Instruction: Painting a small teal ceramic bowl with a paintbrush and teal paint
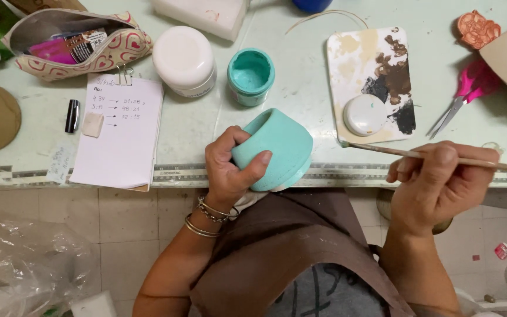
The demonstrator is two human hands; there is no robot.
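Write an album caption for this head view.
Left hand holds a teal pot; right hand holds a brush.

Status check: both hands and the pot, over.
Left hand gripping turquoise painted pot. Right hand holding thin wooden paintbrush, tip clear of pot. Nothing between them.

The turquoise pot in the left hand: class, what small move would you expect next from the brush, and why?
Probably the right hand brings the brush tip onto the turquoise pot. The left hand holds the pot tilted, and the bristles point at it, just apart.
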